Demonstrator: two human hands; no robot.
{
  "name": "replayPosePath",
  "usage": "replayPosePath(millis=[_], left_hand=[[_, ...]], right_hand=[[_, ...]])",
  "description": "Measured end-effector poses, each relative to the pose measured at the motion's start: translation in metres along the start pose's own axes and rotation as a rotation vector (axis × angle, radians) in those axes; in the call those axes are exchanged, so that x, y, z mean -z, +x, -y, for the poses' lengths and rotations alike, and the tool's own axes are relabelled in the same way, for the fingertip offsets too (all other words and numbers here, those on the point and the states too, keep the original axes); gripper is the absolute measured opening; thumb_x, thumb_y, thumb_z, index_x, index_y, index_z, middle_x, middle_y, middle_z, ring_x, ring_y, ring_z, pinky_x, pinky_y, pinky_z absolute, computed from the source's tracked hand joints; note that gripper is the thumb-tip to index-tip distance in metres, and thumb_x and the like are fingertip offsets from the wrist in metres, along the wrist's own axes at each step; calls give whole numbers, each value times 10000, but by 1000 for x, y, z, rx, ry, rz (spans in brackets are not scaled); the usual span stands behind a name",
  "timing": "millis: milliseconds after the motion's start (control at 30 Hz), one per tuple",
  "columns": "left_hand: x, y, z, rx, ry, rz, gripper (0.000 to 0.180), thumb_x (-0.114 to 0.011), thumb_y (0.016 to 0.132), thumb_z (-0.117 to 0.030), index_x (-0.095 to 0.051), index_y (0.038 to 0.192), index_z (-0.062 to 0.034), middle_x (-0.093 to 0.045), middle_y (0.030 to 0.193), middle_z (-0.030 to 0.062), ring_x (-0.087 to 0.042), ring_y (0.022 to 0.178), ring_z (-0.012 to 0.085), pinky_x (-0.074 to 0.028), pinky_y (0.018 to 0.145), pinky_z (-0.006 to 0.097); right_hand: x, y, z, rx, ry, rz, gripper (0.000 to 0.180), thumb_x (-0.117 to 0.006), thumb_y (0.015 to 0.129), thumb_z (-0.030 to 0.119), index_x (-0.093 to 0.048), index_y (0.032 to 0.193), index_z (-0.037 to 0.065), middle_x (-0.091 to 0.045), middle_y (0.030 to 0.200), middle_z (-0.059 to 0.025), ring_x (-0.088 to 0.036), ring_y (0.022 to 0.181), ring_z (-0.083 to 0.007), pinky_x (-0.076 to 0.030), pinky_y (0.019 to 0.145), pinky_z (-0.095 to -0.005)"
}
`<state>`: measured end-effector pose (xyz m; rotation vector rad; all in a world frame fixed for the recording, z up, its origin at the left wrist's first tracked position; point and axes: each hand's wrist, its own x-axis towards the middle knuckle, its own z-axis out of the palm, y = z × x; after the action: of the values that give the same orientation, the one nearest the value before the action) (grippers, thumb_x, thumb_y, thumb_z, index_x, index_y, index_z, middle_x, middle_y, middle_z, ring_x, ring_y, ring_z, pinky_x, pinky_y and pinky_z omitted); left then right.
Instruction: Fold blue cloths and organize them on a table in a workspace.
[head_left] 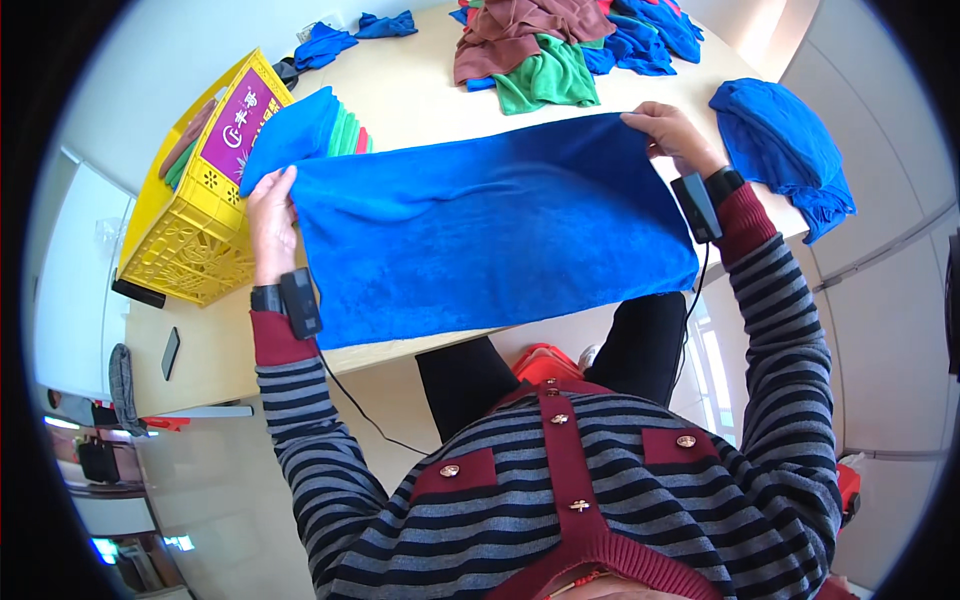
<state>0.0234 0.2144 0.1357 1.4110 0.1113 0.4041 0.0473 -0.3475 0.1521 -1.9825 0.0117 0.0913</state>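
A large blue cloth point(490, 235) is stretched flat between my two hands above the pale table point(420, 90). My left hand point(270, 215) grips its far left corner, and my right hand point(672, 132) grips its far right corner. The near edge of the cloth hangs over the table's front edge, toward my lap. Each wrist carries a small black device on a strap.
A yellow crate point(195, 225) stands at the left, with a stack of folded cloths point(310, 130) beside it. A heap of brown, green and blue cloths point(570, 40) lies at the back. A crumpled blue cloth point(785, 150) sits at the right. A dark phone point(171, 352) lies near the left edge.
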Motion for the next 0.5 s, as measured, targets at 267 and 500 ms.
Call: replayPosePath(millis=[267,500], left_hand=[[-119,-86,-18,52,54,208,170,-750,925,-174,-707,1040,-57,-672,861,-16,-585,691,51,-465,603,198],[-196,-137,-23,51,-25,254,109,-721,946,-87,-682,1012,-10,-658,844,-18,-577,694,40,-492,614,202]], right_hand=[[-111,-54,75,-6,190,233,166,-694,980,220,-683,1004,56,-639,816,17,-632,662,-84,-539,626,-231],[-143,-75,106,-34,282,242,128,-693,977,164,-682,1011,40,-653,831,0,-645,684,-87,-541,643,-230]])
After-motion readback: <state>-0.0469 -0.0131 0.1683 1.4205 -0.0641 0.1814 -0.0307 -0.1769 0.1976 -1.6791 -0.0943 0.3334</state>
